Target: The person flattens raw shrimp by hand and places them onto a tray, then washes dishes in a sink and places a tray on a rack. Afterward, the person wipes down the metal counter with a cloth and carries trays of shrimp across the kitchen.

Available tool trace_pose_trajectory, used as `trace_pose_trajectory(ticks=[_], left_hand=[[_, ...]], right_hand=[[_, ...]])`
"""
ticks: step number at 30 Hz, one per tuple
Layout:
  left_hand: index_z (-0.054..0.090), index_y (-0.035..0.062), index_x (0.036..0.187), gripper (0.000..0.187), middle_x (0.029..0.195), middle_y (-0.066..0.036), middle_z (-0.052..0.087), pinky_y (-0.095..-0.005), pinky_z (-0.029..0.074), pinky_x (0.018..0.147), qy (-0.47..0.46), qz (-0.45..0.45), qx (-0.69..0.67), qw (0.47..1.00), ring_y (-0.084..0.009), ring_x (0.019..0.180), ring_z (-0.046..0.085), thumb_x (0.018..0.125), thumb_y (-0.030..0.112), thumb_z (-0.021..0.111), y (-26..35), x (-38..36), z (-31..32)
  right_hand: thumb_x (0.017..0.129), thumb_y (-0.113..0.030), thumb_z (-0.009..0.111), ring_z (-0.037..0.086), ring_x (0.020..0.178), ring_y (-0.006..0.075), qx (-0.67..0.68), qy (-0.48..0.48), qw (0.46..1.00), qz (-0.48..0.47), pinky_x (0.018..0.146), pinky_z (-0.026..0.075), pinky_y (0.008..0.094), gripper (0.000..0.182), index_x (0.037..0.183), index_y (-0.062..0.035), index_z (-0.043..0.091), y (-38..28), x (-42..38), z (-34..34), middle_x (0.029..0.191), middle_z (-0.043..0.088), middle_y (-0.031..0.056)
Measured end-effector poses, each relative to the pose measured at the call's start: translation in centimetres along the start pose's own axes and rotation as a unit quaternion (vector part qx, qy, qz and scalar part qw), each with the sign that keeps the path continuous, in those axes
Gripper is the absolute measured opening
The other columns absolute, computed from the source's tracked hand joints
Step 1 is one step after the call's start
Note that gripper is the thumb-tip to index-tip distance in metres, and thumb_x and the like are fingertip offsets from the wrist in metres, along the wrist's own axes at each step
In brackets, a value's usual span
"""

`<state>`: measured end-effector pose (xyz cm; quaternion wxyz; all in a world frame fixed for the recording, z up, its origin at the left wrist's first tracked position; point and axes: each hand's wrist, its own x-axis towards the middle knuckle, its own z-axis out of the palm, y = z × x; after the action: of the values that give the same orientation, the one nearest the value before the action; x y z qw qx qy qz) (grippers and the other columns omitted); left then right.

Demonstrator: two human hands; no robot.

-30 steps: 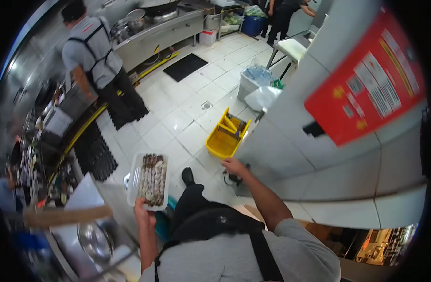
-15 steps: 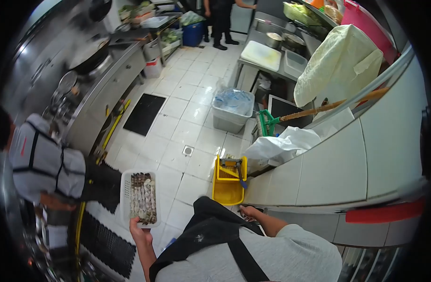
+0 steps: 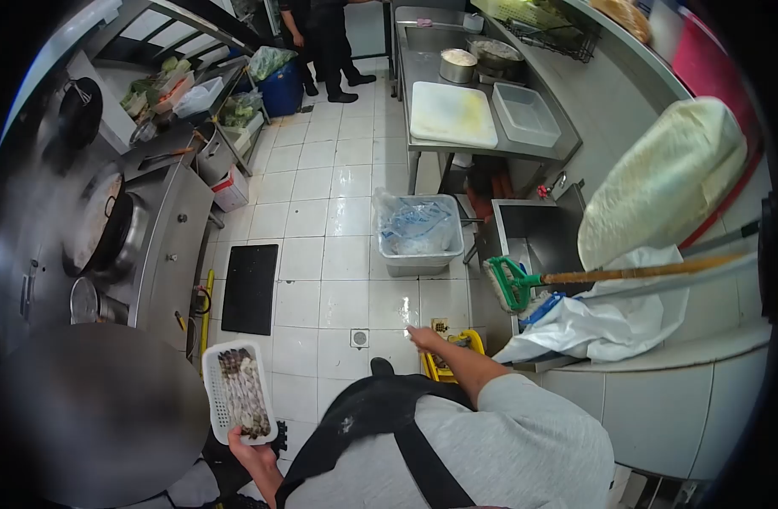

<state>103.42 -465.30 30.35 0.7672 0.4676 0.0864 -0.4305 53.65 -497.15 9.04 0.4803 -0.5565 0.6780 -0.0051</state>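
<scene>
My left hand grips the near end of a white perforated basket, held out over the floor at my left. Rows of greyish, dark-tipped food pieces, too small to name for sure, lie in it. My right hand is in front of me, above the tiled floor, with its fingers drawn together. Whether anything is between them cannot be made out. Just beyond and below it is a yellow mop bucket, partly hidden by my forearm.
A blurred co-worker's head is close at left. A steaming wok stands on the stove. Ahead are a lined bin, a black floor mat, a green brush over a sink, and a steel table. Two people stand at the back.
My view has moved forward down the aisle. My right hand has swung from beside my body to out in front. The co-worker at left is now much closer; my left hand still holds the basket.
</scene>
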Motion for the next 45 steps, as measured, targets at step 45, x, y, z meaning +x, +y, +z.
trace_pose_trajectory(ticks=[45], left_hand=[[0.046, 0.0053, 0.154, 0.065, 0.146, -0.015, 0.062, -0.0573, 0.061, 0.091, -0.157, -0.013, 0.034, 0.987, -0.0351, 0.126, 0.067, 0.095, 0.029, 0.057, 10.4, 94.0, 108.0]], right_hand=[[0.106, -0.071, 0.041, 0.072, 0.085, 0.0252, 0.231, 0.151, 0.958, 0.072, 0.074, 0.058, 0.0393, 0.079, 0.13, -0.0019, 0.07, -78.2, 78.6, -60.6, 0.115, 0.073, 0.0174]])
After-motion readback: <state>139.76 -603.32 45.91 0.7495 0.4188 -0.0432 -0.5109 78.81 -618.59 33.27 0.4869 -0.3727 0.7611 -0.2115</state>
